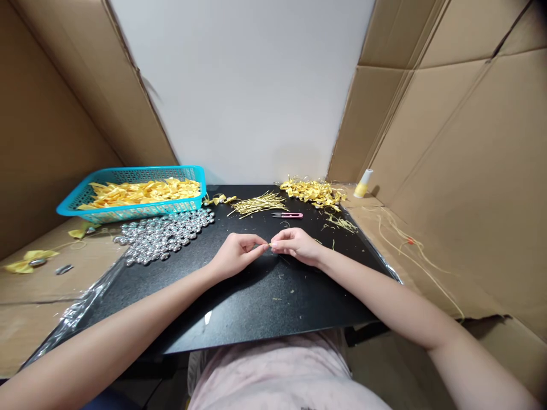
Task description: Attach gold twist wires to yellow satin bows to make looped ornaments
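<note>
My left hand (243,251) and my right hand (296,246) meet fingertip to fingertip over the middle of the black table. Both are closed in a pinch on a thin yellow cord (270,245), of which only a short bit shows between the fingers. The rest is mostly hidden by my hands. Just beyond them lies a pair of pink-handled thread snips (293,215). Behind the snips is a bundle of straight yellow cords (260,203). Many shiny silver beads or buttons (160,238) spread out left of my left hand.
A blue basket (68,206) of yellow ribbon bows stands back left. A heap of yellow bows (314,192) lies back right, near cord scraps (342,223). A thread cone (363,183) stands on cardboard at right. Cardboard walls (461,171) flank the black table (256,319).
</note>
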A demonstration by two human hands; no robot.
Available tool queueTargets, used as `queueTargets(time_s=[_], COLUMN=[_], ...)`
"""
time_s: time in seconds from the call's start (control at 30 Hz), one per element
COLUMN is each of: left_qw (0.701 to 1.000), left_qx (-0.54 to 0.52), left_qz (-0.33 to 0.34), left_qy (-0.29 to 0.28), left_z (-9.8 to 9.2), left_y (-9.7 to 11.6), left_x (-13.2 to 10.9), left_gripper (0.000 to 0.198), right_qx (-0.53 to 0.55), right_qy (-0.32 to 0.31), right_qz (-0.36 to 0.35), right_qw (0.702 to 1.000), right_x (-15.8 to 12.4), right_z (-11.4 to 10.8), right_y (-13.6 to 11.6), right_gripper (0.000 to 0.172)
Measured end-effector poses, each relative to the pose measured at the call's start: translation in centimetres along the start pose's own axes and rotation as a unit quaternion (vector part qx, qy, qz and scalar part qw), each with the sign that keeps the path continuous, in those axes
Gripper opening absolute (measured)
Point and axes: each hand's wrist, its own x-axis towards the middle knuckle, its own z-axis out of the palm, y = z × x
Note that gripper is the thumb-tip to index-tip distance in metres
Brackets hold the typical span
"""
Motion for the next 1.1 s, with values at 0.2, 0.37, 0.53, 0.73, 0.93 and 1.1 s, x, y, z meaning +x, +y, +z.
queueTargets(time_s=[0.2,0.37,0.53,0.73,0.93,1.1], left_qw=[1.000,1.000,0.999,0.998,0.976,0.946], left_qx=[0.011,0.002,-0.014,-0.033,-0.194,-0.295], left_qz=[-0.015,-0.029,-0.032,0.024,-0.038,-0.106], left_qy=[-0.003,0.005,-0.001,-0.045,-0.097,-0.084], left_z=[-0.2,-0.3,-0.1,-0.7,0.3,1.0], left_y=[-0.4,-0.9,-0.5,0.2,0.4,0.5], left_x=[0.1,0.1,0.0,0.2,0.2,0.3], left_gripper=[0.036,0.037,0.036,0.030,0.030,0.033], right_qx=[0.043,0.045,0.020,-0.037,-0.127,-0.161], right_qy=[-0.013,-0.010,-0.017,-0.035,-0.039,-0.042], right_qz=[0.015,0.000,-0.021,-0.075,-0.148,-0.161], right_qw=[0.999,0.999,0.999,0.996,0.980,0.973], right_x=[0.0,0.0,0.2,0.1,-0.1,-0.1], right_z=[-0.4,-0.9,-1.0,-0.9,-0.8,-0.9], right_y=[-0.7,-1.1,-0.8,-0.9,-0.8,-0.7], right_gripper=[0.034,0.033,0.032,0.025,0.019,0.021])
